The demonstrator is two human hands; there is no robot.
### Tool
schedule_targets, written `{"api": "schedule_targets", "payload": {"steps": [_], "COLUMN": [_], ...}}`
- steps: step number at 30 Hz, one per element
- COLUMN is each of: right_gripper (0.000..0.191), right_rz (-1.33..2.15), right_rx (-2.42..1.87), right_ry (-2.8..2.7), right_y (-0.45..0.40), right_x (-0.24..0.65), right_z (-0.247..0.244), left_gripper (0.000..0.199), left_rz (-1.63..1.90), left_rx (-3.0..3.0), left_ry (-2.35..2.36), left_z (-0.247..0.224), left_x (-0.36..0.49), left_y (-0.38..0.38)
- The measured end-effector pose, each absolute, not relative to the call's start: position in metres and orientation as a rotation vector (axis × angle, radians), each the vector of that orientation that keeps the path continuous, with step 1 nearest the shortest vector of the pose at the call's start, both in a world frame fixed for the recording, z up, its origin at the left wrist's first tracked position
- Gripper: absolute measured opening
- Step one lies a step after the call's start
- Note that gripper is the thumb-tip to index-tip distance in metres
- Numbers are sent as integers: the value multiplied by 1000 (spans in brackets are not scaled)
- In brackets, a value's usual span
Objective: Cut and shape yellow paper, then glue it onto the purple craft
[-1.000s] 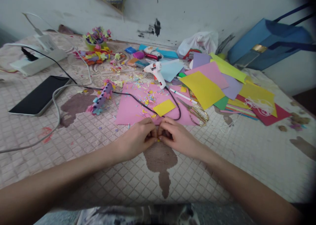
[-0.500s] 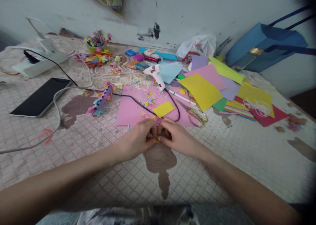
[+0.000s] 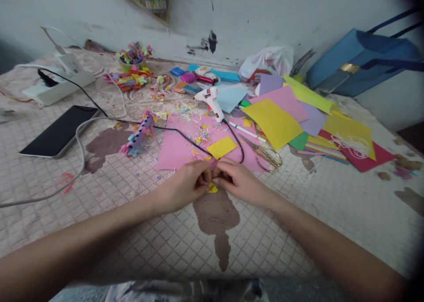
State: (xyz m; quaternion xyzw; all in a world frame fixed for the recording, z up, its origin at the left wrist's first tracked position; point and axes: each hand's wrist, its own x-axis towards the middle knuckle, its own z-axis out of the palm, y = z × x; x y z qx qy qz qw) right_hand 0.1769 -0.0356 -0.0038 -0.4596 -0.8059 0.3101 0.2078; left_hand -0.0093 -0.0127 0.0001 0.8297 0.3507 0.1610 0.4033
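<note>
Close together at the near edge of the pink sheet (image 3: 168,154), my left hand (image 3: 185,182) and my right hand (image 3: 240,180) have their fingers curled in pinches. Between the fingertips is a small yellow paper piece (image 3: 212,188), its lower part showing and the rest hidden by the fingers. Just beyond them lies a yellow paper rectangle (image 3: 221,147). Gold-handled scissors (image 3: 265,155) rest to the right of my right hand. A white glue gun (image 3: 212,103) lies further back, its black cord running over the pink sheet.
At left are a phone (image 3: 59,131), a power strip (image 3: 59,87) and loose cables. A purple paper roll with small flowers (image 3: 141,134) lies left of the sheet. Coloured papers (image 3: 274,123) spread right, below a blue bag (image 3: 361,63). Paper scraps litter the middle.
More of the yellow paper piece now shows below my fingertips. Both hands stay nearly in place, and the whole view has shifted slightly.
</note>
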Motion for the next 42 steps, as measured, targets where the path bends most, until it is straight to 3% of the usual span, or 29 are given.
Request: {"api": "schedule_targets", "payload": {"steps": [5,42], "right_gripper": [10,9], "right_rz": [1103,746], "right_rx": [-1136,-1415], "right_ry": [-2209,-2321], "right_y": [-36,-46], "right_x": [189,167], "right_z": [1,-3], "left_gripper": [9,19], "left_rz": [422,439], "left_rx": [2119,2104], "left_ry": [912,870], "left_z": [-1,3], "left_x": [-9,-9], "left_y": [-13,-15]}}
